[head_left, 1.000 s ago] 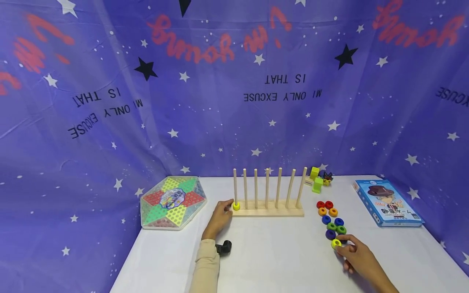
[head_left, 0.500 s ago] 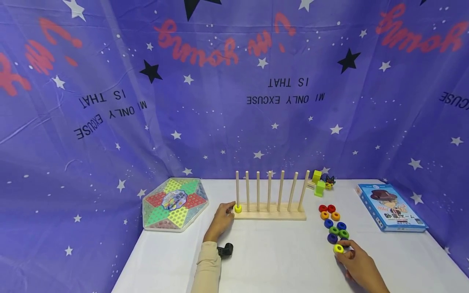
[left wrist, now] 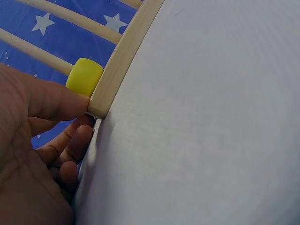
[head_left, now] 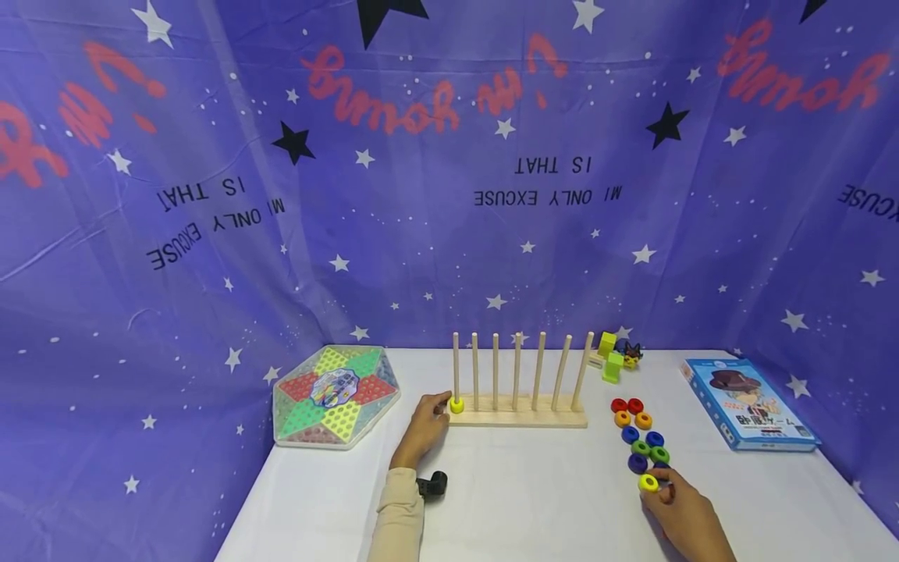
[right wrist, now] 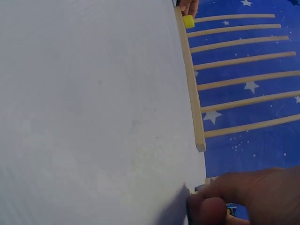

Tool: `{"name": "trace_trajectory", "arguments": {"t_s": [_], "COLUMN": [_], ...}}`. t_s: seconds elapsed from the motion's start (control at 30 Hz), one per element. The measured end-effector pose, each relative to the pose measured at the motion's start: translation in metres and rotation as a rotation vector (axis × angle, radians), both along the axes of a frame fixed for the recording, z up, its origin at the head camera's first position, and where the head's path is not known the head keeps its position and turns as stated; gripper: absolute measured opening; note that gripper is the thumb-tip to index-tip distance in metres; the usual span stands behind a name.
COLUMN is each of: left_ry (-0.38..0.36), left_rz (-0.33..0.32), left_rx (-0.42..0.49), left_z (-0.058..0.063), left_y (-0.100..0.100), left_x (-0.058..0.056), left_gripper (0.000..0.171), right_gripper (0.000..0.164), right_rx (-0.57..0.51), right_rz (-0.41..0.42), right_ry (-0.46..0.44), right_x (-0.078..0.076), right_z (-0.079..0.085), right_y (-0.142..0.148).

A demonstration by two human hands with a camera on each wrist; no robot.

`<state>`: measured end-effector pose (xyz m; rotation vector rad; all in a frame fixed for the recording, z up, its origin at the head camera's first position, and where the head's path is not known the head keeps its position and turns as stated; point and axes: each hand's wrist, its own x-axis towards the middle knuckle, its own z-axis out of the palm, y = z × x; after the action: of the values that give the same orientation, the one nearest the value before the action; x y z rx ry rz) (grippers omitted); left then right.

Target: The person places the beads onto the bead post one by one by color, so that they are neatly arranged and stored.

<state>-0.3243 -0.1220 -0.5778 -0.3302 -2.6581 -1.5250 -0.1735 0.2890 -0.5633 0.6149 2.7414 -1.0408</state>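
A wooden peg rack [head_left: 520, 420] with a row of upright pegs stands on the white table. One yellow ring [head_left: 456, 405] sits at the bottom of its leftmost peg. My left hand [head_left: 425, 425] grips the left end of the base, its thumb [left wrist: 70, 104] right beside that ring. At the front right, my right hand [head_left: 681, 511] pinches a second yellow ring [head_left: 648, 482] between thumb and fingers. Just beyond it lie paired rings: red [head_left: 619, 405], orange [head_left: 623, 419], blue [head_left: 630, 434], green [head_left: 640, 448] and purple [head_left: 637, 463]. The right hand partly covers the other purple one.
A hexagonal Chinese checkers board [head_left: 335, 398] lies at the left. Green blocks [head_left: 612, 367] and a small dark figure [head_left: 631, 356] stand behind the rings. A blue game box [head_left: 751, 404] lies at the right. Purple star-printed cloth [head_left: 421, 234] hangs behind and beside the table.
The head view has shifted slightly. My right hand has drawn the yellow ring a little away from the purple rings. My left hand stays at the rack's end.
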Motion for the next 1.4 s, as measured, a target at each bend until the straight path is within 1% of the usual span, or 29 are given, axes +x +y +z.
{"name": "trace_trajectory", "arguments": {"t_s": [0.1,0.17,0.23,0.37,0.47,0.5,0.63,0.73,0.8,0.93,1.07,1.2,1.4], "left_ry": [-0.007,-0.007,-0.003,-0.007,-0.002,0.004,0.015,0.017,0.025,0.057,0.070,0.072,0.065], "left_rz": [0.005,0.011,0.017,0.025,0.030,0.027,0.011,0.005,0.007,-0.002,-0.018,-0.022,-0.013], "left_rx": [-0.008,-0.009,-0.007,0.013,0.017,0.020,0.029,0.026,0.026,0.017,0.010,0.017,0.011], "left_z": [-0.002,-0.003,-0.004,-0.003,-0.003,-0.003,-0.003,-0.002,-0.001,0.002,0.004,0.003,0.003], "left_y": [-0.001,-0.002,-0.003,-0.006,-0.008,-0.008,-0.008,-0.007,-0.006,-0.004,-0.003,-0.001,-0.002], "left_x": [0.001,0.000,-0.001,-0.002,-0.002,-0.002,-0.001,0.000,0.000,0.000,0.000,-0.001,0.001], "left_gripper": [0.047,0.047,0.047,0.048,0.048,0.047,0.047,0.047,0.047,0.046,0.046,0.045,0.044], "right_gripper": [0.059,0.059,0.058,0.055,0.050,0.047,0.040,0.038,0.036,0.036,0.034,0.034,0.035], "right_rx": [0.007,0.006,0.010,0.046,0.045,0.038,-0.016,-0.066,-0.109,-0.150,-0.161,-0.167,-0.153], "right_rz": [-0.003,0.009,0.035,0.118,0.203,0.236,0.384,0.475,0.517,0.564,0.593,0.611,0.624], "right_ry": [0.058,0.115,0.184,0.348,0.457,0.482,0.530,0.528,0.519,0.493,0.479,0.462,0.440], "right_x": [0.001,-0.001,-0.005,-0.022,-0.040,-0.047,-0.071,-0.088,-0.099,-0.119,-0.134,-0.145,-0.154], "right_z": [0.011,0.025,0.044,0.087,0.118,0.127,0.158,0.177,0.187,0.200,0.206,0.206,0.202], "right_y": [-0.006,-0.011,-0.019,-0.041,-0.063,-0.071,-0.109,-0.139,-0.159,-0.193,-0.217,-0.231,-0.242]}}
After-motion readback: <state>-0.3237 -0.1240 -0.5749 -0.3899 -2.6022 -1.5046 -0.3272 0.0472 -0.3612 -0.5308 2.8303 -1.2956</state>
